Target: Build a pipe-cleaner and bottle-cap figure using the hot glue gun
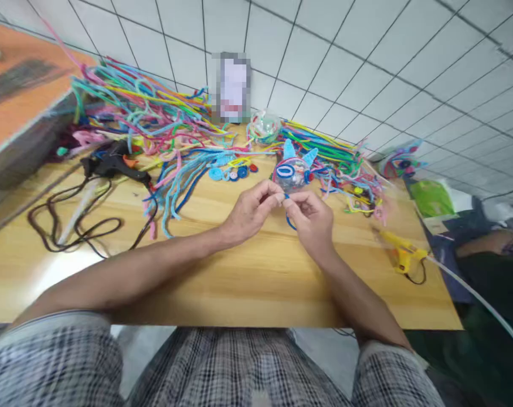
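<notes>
Both hands meet over the middle of the table, pinching a dark blue pipe cleaner (290, 223) whose free end hangs in a curve below the fingers. My left hand (250, 210) has thumb and forefinger closed on one end. Beside it my right hand (313, 219) is also closed on the pipe cleaner. Just behind the hands sits a clear round figure (291, 174) with light blue pipe-cleaner ears and a blue-ringed eye. Small coiled pipe-cleaner discs (216, 173) in blue, yellow and red lie to its left.
A heap of coloured pipe cleaners (142, 107) fills the back left. A black glue gun (116, 161) with a looped cord lies left; a yellow glue gun (403, 254) lies right. At the back stand a blurred phone-like screen (234, 85) and a clear container (265, 127) by the tiled wall.
</notes>
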The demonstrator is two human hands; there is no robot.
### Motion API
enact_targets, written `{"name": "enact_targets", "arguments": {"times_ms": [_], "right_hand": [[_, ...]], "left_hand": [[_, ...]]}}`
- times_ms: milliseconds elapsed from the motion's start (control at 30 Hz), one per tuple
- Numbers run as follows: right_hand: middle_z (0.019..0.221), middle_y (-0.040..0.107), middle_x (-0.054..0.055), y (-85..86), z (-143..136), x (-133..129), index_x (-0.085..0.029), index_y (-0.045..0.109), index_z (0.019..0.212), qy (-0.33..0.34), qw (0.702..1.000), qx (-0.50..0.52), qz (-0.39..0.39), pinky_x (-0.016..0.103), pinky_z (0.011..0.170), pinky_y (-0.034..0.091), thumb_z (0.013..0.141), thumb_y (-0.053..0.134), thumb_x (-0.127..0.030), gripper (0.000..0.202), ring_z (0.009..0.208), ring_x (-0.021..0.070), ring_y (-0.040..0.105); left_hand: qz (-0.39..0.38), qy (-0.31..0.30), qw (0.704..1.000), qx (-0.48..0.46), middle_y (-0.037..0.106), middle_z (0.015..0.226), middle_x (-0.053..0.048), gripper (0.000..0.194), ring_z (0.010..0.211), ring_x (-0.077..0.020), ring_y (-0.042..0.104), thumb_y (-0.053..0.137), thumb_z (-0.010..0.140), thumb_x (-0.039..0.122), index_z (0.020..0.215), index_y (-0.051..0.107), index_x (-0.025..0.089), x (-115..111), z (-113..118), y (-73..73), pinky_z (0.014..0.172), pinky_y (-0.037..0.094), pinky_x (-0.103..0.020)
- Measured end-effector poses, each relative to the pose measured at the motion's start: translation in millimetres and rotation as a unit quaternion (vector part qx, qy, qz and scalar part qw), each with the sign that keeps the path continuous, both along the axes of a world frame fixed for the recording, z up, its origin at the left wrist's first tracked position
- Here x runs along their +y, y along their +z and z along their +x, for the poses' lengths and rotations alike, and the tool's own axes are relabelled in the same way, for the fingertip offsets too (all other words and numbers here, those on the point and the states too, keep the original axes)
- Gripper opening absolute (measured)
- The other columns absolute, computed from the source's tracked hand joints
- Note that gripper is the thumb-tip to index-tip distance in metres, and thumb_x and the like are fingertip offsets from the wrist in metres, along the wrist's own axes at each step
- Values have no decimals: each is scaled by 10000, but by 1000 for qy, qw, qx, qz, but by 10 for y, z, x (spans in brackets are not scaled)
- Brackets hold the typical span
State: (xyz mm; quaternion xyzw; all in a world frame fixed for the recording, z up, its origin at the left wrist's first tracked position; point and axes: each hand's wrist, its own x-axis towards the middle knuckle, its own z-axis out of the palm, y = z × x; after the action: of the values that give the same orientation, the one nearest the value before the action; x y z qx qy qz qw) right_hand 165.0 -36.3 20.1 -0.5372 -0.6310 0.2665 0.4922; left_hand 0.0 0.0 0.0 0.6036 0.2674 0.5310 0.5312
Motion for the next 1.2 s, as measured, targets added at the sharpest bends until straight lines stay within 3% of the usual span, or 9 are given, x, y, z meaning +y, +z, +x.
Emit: {"name": "enact_targets", "arguments": {"times_ms": [133,233,333,467,633,800,900,1100,1200], "right_hand": [[669,628,-44,7,72,22,-241,664,841,13,999,-36,-16,270,566,410,934,676,-354,147,567,119,521],[734,661,-16,64,161,34,-242,646,831,23,987,-156,39,291,620,436,939,663,-292,121,644,143,582],[774,671,0,119,226,32,-242,642,846,45,961,-256,96,312,695,461,952,630,-221,109,705,162,603],[779,671,2,133,230,28,-240,646,846,52,960,-262,88,314,704,463,965,630,-220,121,712,165,604],[750,665,-19,79,143,24,-237,675,865,29,991,-130,11,295,632,450,942,688,-306,104,649,139,586],[670,615,-47,-7,40,18,-242,679,873,17,999,-15,-25,268,553,405,937,700,-396,168,568,115,504],[696,651,-33,-6,68,40,-239,670,868,23,999,-36,-20,270,543,406,944,675,-376,156,570,120,523],[805,686,8,81,207,26,-243,652,872,15,952,-282,120,311,685,477,976,632,-232,107,712,161,608],[832,705,18,86,197,2,-245,657,903,16,936,-321,145,318,709,491,1008,603,-218,121,738,170,623]], "left_hand": [[-32,-50,998,21,559,740,35,273,615,-108,449,598,1034,443,933,602,190,37,-4,-81,594,399,-242],[101,-51,987,117,651,835,-3,200,745,-138,574,585,1047,359,969,643,184,146,-71,-75,715,468,-261],[237,-39,947,214,725,966,-44,169,890,-170,662,545,1079,297,1021,664,191,246,-148,-68,825,501,-286],[301,-10,914,272,718,956,-49,195,869,-175,675,475,1110,270,1011,628,201,273,-176,-101,799,511,-287],[278,32,938,204,697,942,-45,162,885,-162,651,484,1101,232,985,592,199,179,-121,-91,836,522,-288],[95,24,990,101,646,857,-3,181,777,-132,576,535,1080,306,937,571,201,31,-41,-52,751,498,-255],[36,-13,997,59,633,831,4,214,748,-125,566,523,1079,332,921,569,195,35,-23,-52,731,492,-249],[191,-27,961,199,703,883,-9,119,806,-149,636,584,1048,259,972,644,190,240,-108,-97,766,481,-264],[255,3,940,229,724,927,-37,129,853,-165,669,536,1072,232,999,635,194,263,-127,-137,800,504,-280]]}}
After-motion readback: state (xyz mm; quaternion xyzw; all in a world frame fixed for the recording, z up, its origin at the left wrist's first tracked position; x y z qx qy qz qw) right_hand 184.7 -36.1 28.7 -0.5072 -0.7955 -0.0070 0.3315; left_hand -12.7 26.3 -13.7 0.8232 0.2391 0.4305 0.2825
